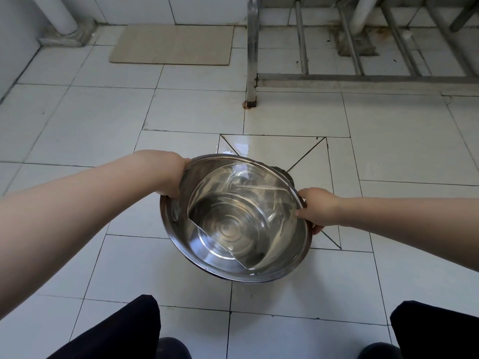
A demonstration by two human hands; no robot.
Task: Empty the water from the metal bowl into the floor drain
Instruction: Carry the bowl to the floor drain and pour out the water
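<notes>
A wide metal bowl with clear water in it hangs above the white tiled floor, tilted. My left hand grips its rim on the left, fingers hidden under the bowl. My right hand grips the rim on the right, thumb on the inside edge. Just past the bowl's far right rim a dark patch shows, the floor drain, mostly hidden by the bowl. It lies in the middle of a square of tiles cut with diagonal joints. A wet sheen lies on the tile beyond the bowl.
A metal frame leg stands on the floor beyond the drain, with rails running right. A beige mat lies at the back wall, a white pipe at the back left. My knees are at the bottom.
</notes>
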